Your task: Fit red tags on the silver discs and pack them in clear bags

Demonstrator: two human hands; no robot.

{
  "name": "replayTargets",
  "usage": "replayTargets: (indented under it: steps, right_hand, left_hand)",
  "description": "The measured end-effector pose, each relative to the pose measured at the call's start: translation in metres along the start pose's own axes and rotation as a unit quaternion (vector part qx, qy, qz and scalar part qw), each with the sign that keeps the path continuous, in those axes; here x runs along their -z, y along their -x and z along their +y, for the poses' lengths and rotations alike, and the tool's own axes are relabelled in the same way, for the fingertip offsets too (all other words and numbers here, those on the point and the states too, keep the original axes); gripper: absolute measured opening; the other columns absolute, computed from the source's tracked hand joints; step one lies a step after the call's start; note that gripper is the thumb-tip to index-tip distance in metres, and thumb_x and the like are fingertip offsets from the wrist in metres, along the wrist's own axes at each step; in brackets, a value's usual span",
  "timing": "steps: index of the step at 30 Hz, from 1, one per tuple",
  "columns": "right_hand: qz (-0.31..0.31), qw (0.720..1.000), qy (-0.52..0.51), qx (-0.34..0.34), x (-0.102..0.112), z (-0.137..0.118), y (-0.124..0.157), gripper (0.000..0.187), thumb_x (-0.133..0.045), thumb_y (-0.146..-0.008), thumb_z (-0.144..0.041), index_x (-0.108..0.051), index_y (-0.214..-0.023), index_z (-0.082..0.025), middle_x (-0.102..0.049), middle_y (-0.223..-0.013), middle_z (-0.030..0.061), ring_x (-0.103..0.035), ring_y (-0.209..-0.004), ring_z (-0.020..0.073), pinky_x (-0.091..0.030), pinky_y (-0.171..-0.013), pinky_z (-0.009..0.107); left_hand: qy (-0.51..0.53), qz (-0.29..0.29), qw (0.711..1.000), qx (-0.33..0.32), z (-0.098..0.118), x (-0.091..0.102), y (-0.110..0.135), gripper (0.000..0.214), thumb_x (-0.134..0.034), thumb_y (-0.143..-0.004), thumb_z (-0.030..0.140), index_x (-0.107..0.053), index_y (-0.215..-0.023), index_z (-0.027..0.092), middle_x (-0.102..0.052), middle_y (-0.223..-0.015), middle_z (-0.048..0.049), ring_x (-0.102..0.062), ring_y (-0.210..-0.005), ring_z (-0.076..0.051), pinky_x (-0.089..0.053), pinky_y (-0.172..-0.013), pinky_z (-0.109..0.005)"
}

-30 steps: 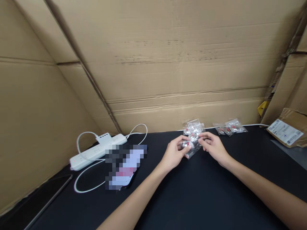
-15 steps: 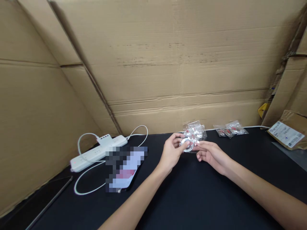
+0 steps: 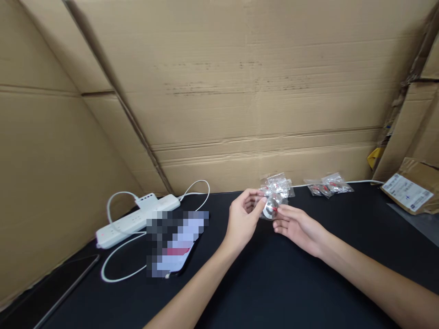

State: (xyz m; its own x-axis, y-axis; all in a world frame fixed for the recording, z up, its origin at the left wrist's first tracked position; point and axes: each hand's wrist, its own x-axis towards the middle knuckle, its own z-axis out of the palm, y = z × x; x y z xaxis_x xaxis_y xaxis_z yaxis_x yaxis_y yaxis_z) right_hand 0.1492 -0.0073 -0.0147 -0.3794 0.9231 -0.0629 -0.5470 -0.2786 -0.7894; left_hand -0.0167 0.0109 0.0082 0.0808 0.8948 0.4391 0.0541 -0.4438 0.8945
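A small clear plastic bag (image 3: 275, 201) with a round silver-white ring (image 3: 268, 209) is held up between my two hands above the black table. My left hand (image 3: 243, 214) pinches its left side, thumb at the ring's upper left edge and fingers curled behind. At the lower right, my right hand (image 3: 295, 227) grips the bag by thumb and fingertips, right beside a small red piece; its other fingers are curled. Just behind lies a pile of similar clear bags (image 3: 279, 184), with shiny contents and bits of red.
More small bags (image 3: 329, 184) lie along the back cardboard wall (image 3: 219, 91). At right sits a brown parcel (image 3: 416, 185) with a white label. On the left are a white power strip (image 3: 123, 227), looping cable, a phone with a blurred screen (image 3: 178, 251) and a dark flat device (image 3: 51, 292).
The ring has tilted and dropped a little, and my left thumb has moved off its face to the edge. My right hand has shifted slightly left, closer to the ring.
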Motion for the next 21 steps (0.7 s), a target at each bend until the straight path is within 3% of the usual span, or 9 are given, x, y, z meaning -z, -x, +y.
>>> replayTargets:
  steps: [12,21]
  right_hand:
    - [0.053,0.998,-0.01,0.031,0.005,0.001,-0.004,0.019,-0.077,-0.076,-0.02,-0.062,-0.087,-0.015,-0.064,-0.084,0.0033,-0.064,-0.075,0.0147,-0.051,-0.075,0.028]
    - [0.058,0.998,0.016,0.032,0.009,0.001,-0.006,0.023,-0.081,-0.072,-0.024,-0.063,-0.082,-0.014,-0.064,-0.074,0.0026,-0.062,-0.067,0.0133,-0.049,-0.067,0.026]
  left_hand:
    - [0.027,0.018,0.999,0.017,0.01,-0.002,0.001,0.018,-0.065,-0.082,0.031,-0.062,-0.091,0.016,-0.069,-0.08,-0.0041,-0.063,-0.063,-0.015,-0.055,-0.06,-0.027]
    - [0.011,-0.008,0.998,0.055,-0.002,0.001,-0.001,0.03,-0.068,-0.08,0.038,-0.066,-0.101,0.016,-0.067,-0.081,-0.0045,-0.063,-0.066,-0.016,-0.053,-0.054,-0.024]
